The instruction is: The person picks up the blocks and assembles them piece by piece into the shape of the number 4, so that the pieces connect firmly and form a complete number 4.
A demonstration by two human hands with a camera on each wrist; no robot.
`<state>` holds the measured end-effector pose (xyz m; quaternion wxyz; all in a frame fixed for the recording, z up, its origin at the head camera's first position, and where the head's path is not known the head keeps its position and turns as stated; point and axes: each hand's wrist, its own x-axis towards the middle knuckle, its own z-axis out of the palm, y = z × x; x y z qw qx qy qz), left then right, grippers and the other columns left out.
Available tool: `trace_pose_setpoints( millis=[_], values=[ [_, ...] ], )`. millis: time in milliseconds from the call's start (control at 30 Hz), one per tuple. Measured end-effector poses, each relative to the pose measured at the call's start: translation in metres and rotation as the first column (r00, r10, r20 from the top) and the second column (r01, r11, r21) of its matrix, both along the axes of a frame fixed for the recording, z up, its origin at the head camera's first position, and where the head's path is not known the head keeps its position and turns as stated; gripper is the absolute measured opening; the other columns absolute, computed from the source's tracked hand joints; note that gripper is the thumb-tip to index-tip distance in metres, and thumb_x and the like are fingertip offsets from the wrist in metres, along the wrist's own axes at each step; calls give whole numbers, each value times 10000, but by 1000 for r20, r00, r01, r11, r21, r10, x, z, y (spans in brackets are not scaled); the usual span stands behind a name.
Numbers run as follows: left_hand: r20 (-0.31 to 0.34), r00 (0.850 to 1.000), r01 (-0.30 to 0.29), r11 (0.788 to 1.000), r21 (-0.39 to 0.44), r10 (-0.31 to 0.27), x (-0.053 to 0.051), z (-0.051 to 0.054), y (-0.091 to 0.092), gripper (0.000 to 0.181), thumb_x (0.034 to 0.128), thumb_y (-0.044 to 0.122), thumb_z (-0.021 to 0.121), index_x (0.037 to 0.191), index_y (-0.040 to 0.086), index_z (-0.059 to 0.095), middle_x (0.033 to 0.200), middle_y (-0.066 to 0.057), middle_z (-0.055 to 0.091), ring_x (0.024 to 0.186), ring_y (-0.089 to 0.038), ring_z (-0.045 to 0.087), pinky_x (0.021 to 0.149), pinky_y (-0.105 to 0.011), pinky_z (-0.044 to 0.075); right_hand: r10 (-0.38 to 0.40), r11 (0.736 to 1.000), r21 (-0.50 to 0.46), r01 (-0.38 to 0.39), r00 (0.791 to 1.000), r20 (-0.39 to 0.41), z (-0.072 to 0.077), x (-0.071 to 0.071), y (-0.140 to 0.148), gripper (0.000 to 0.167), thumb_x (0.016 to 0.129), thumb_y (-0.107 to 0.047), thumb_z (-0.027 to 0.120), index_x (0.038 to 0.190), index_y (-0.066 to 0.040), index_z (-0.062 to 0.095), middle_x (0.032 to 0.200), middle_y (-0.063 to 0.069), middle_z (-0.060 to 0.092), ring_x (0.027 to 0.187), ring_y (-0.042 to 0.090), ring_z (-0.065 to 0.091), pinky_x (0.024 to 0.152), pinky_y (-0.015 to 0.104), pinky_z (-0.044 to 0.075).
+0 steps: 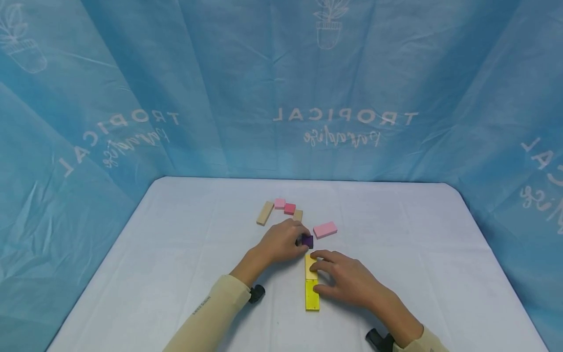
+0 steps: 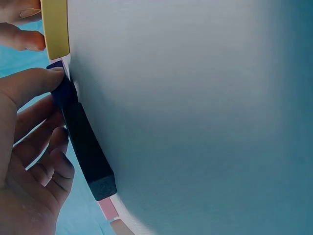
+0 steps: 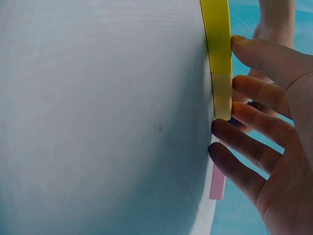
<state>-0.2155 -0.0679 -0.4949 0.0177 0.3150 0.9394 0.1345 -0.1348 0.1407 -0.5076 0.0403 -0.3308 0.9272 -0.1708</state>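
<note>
"On the white table (image 1: 418, 234), what is your left hand (image 1: 283, 240) doing?"

"It pinches a small dark purple block (image 1: 307, 242); my thumb is on the near side, and my pointing finger goes round the far side."

"Where is that block?"

"It sits just past the far end of the pale yellow block (image 1: 310, 275); a long black block (image 2: 90, 152) is right beside it, mostly hidden by my hand from above; I cannot tell if those two touch."

"And your right hand (image 1: 347, 277)?"

"Its fingers are spread; my thumb touches the side of the bright yellow block (image 1: 312, 302), and two fingers rest on the pale yellow one; the two yellow blocks lie end to end, touching, in a straight line."

"What else is near?"

"A bigger pink block (image 1: 325, 230) lies at a slant, a bit past my left fingertips and to the right; farther off, a long tan block (image 1: 265, 213), a little pink block (image 1: 279, 203), a little red block (image 1: 290, 209) and a short tan block (image 1: 298, 215) make a bent row; behind the table hangs a blue cloth (image 1: 220, 73) with pale letters, all backward."
</note>
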Motion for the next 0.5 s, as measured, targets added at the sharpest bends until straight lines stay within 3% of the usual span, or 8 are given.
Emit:
trace_pose_setpoints(
  millis=[500],
  values=[
    [52, 998, 18, 999, 41, -20, -3, -2, -2, 294, 877, 366, 689, 1123, 206, 707, 1071, 95, 658, 980, -78, 555, 894, -290, 464, 6, 1000, -8, -6, 1000, 22, -1, 1, 1, 404, 855, -503, 666, 1195, -285, 649, 1411, -76, 458, 1248, 146, 461, 969, 423, 442]
  ],
)
